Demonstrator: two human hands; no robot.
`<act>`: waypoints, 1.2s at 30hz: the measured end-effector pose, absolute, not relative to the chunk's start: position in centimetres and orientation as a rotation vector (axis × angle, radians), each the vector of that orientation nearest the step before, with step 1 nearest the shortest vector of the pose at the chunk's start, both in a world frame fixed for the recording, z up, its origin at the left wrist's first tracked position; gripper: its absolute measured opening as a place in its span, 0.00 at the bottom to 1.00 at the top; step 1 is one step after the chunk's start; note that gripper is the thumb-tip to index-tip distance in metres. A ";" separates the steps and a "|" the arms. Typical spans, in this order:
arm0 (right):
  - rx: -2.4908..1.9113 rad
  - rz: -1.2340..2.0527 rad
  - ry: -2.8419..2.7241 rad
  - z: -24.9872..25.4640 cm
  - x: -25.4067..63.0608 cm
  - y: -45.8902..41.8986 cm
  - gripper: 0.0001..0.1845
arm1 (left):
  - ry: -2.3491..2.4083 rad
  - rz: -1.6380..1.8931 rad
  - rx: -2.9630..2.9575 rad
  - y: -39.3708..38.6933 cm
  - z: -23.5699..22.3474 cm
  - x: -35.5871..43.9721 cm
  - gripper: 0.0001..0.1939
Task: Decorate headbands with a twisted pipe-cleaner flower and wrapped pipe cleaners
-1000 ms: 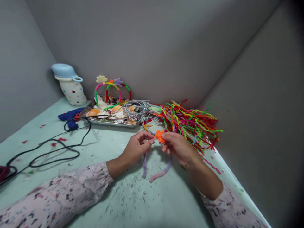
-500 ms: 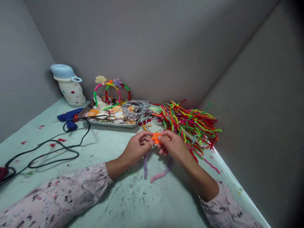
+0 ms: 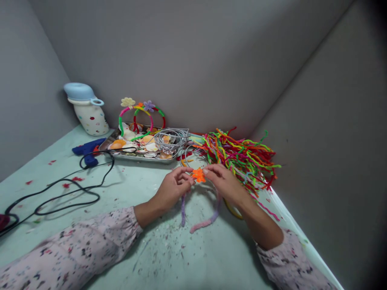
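Observation:
Both my hands meet over the pale green table (image 3: pixel 169 257). My left hand (image 3: pixel 171 188) and my right hand (image 3: pixel 225 183) pinch a small orange pipe-cleaner flower (image 3: pixel 198 175) from either side. The flower sits on top of a hairband wrapped in purple and pink pipe cleaner (image 3: pixel 202 219), whose two ends hang down to the table below my hands. A yellow-orange ring (image 3: pixel 232 210) shows under my right wrist.
A heap of coloured pipe cleaners (image 3: pixel 242 159) lies at the back right. A metal tray (image 3: pixel 142 158) holds shells, bare wire hairbands (image 3: pixel 172 139) and finished hairbands (image 3: pixel 142 114). A blue glue gun (image 3: pixel 87 149) with black cord (image 3: pixel 66 189) and a spotted jug (image 3: pixel 89 110) are on the left.
My hands have shifted slightly up and apart, and the orange flower now faces the camera flat. The yellow-orange ring under my right wrist has come into view.

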State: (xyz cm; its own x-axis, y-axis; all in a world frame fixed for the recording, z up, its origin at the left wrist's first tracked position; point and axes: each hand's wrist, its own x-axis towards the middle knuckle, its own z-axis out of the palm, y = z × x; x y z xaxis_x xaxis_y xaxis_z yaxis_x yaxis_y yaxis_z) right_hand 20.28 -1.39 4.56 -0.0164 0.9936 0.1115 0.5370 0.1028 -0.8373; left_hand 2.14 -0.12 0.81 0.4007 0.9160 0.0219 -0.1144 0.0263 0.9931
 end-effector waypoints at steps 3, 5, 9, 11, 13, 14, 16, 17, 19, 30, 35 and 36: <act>-1.438 1.096 -1.502 4.2 20.3 -1.3 0.13 | 0.830 0.952 1.285 -0.2 1.0 2.2 0.19; -1.387 1.210 -1.448 3.9 20.2 -1.3 0.14 | 0.840 0.948 1.287 -0.2 1.1 2.2 0.20; -1.383 1.261 -1.463 3.9 20.0 -1.4 0.13 | 0.849 0.935 1.311 -0.2 1.2 2.3 0.19; -1.417 1.256 -1.449 3.9 19.8 -1.5 0.12 | 0.844 0.937 1.319 -0.2 1.2 2.3 0.19; -1.431 1.255 -1.432 3.9 19.8 -1.5 0.11 | 0.836 0.940 1.322 -0.2 1.1 2.3 0.18; -1.426 1.255 -1.430 3.7 19.8 -1.5 0.10 | 0.830 0.940 1.325 -0.2 1.1 2.2 0.18; -1.409 1.245 -1.431 3.4 19.8 -1.4 0.10 | 0.821 0.941 1.329 -0.2 1.1 2.2 0.18; -1.409 1.234 -1.434 3.2 19.8 -1.3 0.10 | 0.819 0.943 1.332 -0.2 1.1 2.2 0.18; -1.425 1.213 -1.438 2.7 19.9 -1.2 0.10 | 0.821 0.949 1.338 -0.3 1.1 2.2 0.18; -1.375 1.322 -1.350 2.7 19.8 -1.0 0.12 | 0.846 0.918 1.360 -0.4 1.1 2.3 0.16; -1.301 1.396 -1.282 2.7 19.6 -0.9 0.12 | 0.990 0.944 1.586 -0.5 0.6 2.5 0.11; -1.301 1.407 -1.277 2.6 19.6 -0.9 0.12 | 1.024 0.960 1.638 -0.6 0.6 2.5 0.10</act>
State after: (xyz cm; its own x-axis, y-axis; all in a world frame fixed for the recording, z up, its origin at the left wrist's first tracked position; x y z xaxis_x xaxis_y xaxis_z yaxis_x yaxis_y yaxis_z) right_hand 19.58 -0.92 2.57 -0.1358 0.9772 -0.1631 0.0685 -0.1550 -0.9855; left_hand 2.52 -0.59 0.64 0.3424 0.9306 0.1293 0.1894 -0.2031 0.9607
